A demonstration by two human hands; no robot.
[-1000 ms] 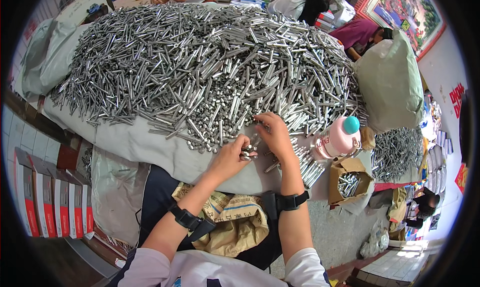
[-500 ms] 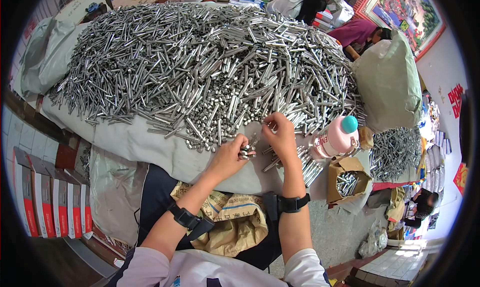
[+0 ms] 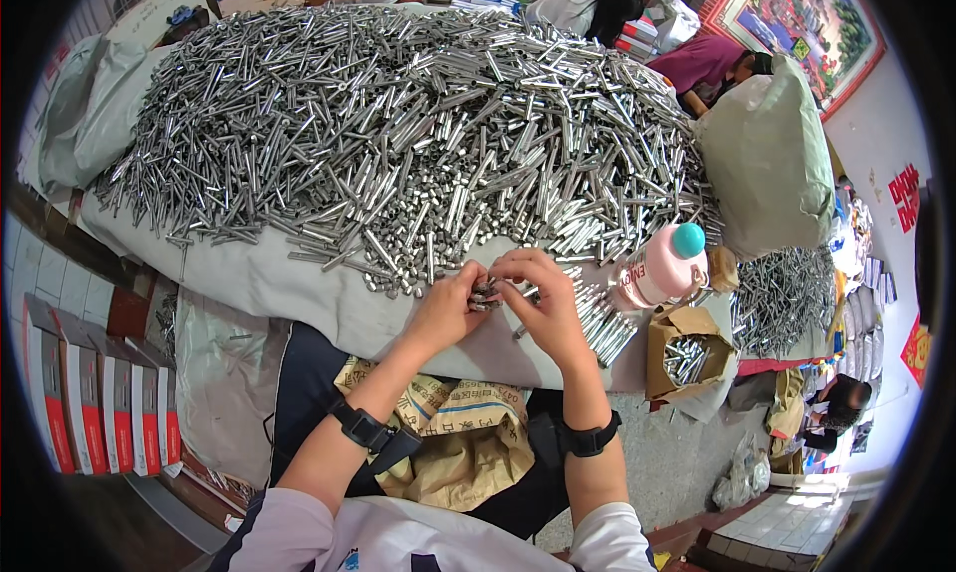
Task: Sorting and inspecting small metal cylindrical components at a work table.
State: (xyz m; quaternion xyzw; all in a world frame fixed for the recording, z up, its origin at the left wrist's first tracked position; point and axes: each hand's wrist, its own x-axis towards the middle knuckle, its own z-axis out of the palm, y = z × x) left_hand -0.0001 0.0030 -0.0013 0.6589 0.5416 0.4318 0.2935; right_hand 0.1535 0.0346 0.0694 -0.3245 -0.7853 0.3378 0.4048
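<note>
My left hand is closed around a few short metal pieces, which show at its fingertips. Right up against it, my right hand has its fingers bent in a pinch over those pieces; whatever lies between its fingertips is hidden. Both hands are just above the cloth-covered table edge. Short metal caps lie loose in front of them, at the foot of a big heap of shiny metal tubes. Beside my right wrist, several tubes lie side by side on the cloth.
A pink bottle with a teal cap and an open cardboard box of metal pieces stand at the right. Bulky pale sacks flank the heap. A brown paper sack lies at my lap. Other people work across the table.
My right hand has come down and left from above the caps to meet my left hand. The left hand has stayed nearly in place, still holding the metal pieces.
</note>
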